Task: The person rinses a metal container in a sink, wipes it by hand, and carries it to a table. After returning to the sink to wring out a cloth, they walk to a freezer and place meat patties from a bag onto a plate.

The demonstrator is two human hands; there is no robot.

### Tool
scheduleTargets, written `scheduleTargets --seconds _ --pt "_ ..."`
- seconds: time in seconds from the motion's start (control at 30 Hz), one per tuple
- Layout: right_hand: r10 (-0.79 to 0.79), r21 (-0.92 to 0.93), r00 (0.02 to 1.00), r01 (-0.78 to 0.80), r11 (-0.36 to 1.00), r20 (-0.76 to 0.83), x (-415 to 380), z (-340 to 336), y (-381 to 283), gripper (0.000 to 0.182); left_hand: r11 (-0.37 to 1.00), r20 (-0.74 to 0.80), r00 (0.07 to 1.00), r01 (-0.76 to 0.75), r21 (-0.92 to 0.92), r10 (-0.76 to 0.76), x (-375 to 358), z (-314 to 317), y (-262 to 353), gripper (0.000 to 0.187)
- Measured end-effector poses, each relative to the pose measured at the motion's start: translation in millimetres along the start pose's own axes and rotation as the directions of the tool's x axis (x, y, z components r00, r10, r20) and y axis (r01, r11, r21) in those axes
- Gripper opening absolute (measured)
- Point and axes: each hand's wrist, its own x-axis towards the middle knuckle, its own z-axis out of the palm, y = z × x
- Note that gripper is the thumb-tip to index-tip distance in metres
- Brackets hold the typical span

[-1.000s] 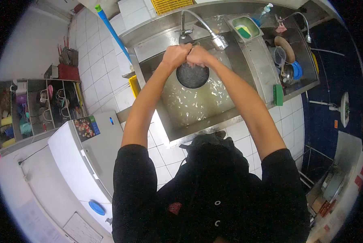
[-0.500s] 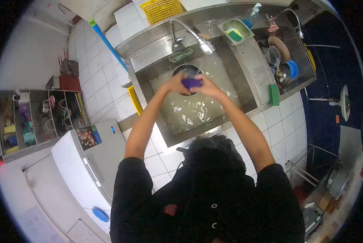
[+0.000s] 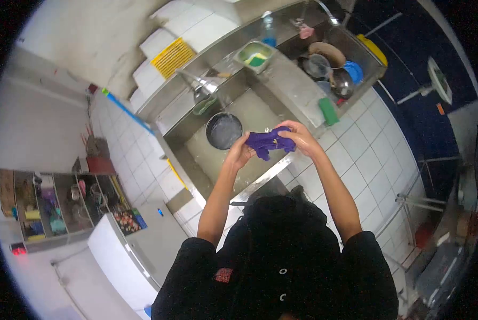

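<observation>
A purple cloth [image 3: 264, 142] is stretched between my two hands over the front edge of the metal sink [image 3: 257, 181]. My left hand [image 3: 240, 153] grips its left end, and my right hand [image 3: 299, 137] pinches the right end. Small light-coloured bits show on the cloth, and part of it hangs down in folds. Behind my left hand, a round dark-rimmed pot [image 3: 224, 130] with cloudy liquid inside sits in the sink's murky water [image 3: 201, 152].
A faucet [image 3: 199, 88] bends over the sink's back. On the right ledge are a metal tray [image 3: 241, 56] with sponges and a green scouring pad [image 3: 328, 111]. A second basin holds bowls and a metal pan [image 3: 341, 84]. A white fridge [image 3: 119, 256] stands lower left.
The purple cloth, bunched in my hands over the pot before, is now spread out. Both hands have come nearer my body and to the right, leaving the pot uncovered. The view has turned.
</observation>
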Motion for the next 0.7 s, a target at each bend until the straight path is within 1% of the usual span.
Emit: scheduleTargets --seconds 0.03,0.07,0.1,0.13,0.17,0.2,0.23,0.27,0.3,0.33,0.37,0.4,0.43,0.47,0.5,0.53,0.6,0.63,0.7 --pt "-0.047 0.036 0.997 0.049 0.998 -0.06 -10.5 -2.1 -12.2 0.02 0.995 0.054 0.998 -0.038 0.092 0.034 0.3 17.0 -0.5 0.048" --pt "-0.134 -0.094 0.986 0.124 0.988 -0.101 -18.7 -9.0 -23.9 0.02 0.98 0.113 0.992 -0.083 0.179 0.063 1.6 36.7 0.2 0.05" --pt "-0.214 -0.226 0.968 0.181 0.957 -0.132 -24.5 -18.6 -33.8 0.02 0.906 0.067 0.992 -0.127 0.405 0.109 1.0 66.9 0.0 0.055" --pt "-0.289 -0.356 0.945 0.221 0.908 -0.152 -30.8 -29.3 -42.3 0.02 0.894 0.108 0.989 -0.137 0.426 0.1 5.5 80.4 -2.1 0.055" --pt "-0.321 -0.401 0.931 0.232 0.886 -0.172 -37.8 -40.2 -50.3 0.021 0.883 0.146 0.985 -0.145 0.446 0.088 10.3 90.8 -3.7 0.056" --pt "-0.323 -0.399 0.926 0.226 0.888 -0.194 -46.8 -51.1 -58.8 0.021 0.873 0.182 0.98 -0.154 0.463 0.077 14.5 98.4 -6.3 0.056" --pt "-0.326 -0.4 0.921 0.222 0.889 -0.213 -55.8 -62.6 -69.0 0.021 0.896 0.203 0.977 -0.146 0.42 0.064 19.3 103.1 -8.0 0.051" --pt "-0.331 -0.402 0.916 0.22 0.889 -0.229 -64.0 -73.7 -77.5 0.022 0.896 0.222 0.972 -0.169 0.411 0.082 20.0 110.5 -8.9 0.05" --pt "-0.282 -0.311 0.937 0.21 0.927 -0.207 -72.5 -84.7 -82.2 0.023 0.896 0.239 0.966 -0.193 0.399 0.101 19.1 116.7 -10.4 0.049" --pt "-0.274 -0.295 0.935 0.203 0.934 -0.225 -80.7 -91.6 -86.2 0.022 0.897 0.252 0.96 -0.218 0.385 0.125 17.7 121.3 -11.2 0.048" --pt "-0.263 -0.277 0.935 0.195 0.941 -0.237 -86.7 -96.0 -89.7 0.022 0.899 0.233 0.964 -0.209 0.384 0.125 14.4 125.1 -10.9 0.041" --pt "-0.25 -0.257 0.937 0.186 0.948 -0.246 -90.4 -99.5 -91.6 0.022 0.919 0.237 0.965 -0.194 0.343 0.115 8.5 133.6 -7.0 0.04" --pt "-0.321 -0.363 0.919 0.225 0.904 -0.229 -84.4 -107.6 -83.9 0.021 0.937 0.238 0.965 -0.177 0.302 0.106 1.7 142.1 -2.6 0.038" --pt "-0.32 -0.366 0.922 0.227 0.902 -0.217 -81.2 -108.6 -83.7 0.021 0.952 0.236 0.966 -0.163 0.261 0.101 -3.5 145.8 0.7 0.037" --pt "-0.323 -0.367 0.925 0.234 0.9 -0.2 -75.7 -107.2 -85.1 0.021 0.951 0.209 0.965 -0.208 0.229 0.161 -0.3 139.8 0.5 0.036" --pt "-0.322 -0.365 0.929 0.241 0.899 -0.182 -68.9 -104.0 -84.2 0.021 0.969 0.205 0.961 -0.214 0.126 0.185 0.1 133.7 2.2 0.036" --pt "-0.412 -0.424 0.881 0.29 0.858 -0.231 -38.6 -103.9 -55.3 0.023 0.971 0.188 0.953 -0.226 -0.083 0.238 -2.6 123.7 8.0 0.035" --pt "-0.457 -0.454 0.854 0.313 0.834 -0.25 -20.5 -101.7 -40.6 0.024 0.962 0.151 0.955 -0.233 -0.141 0.254 -7.7 126.0 12.9 0.034" --pt "-0.545 -0.472 0.795 0.385 0.793 -0.266 2.3 -75.0 -15.6 0.026 0.945 0.173 0.943 -0.247 -0.215 0.286 -11.9 117.8 17.1 0.035"
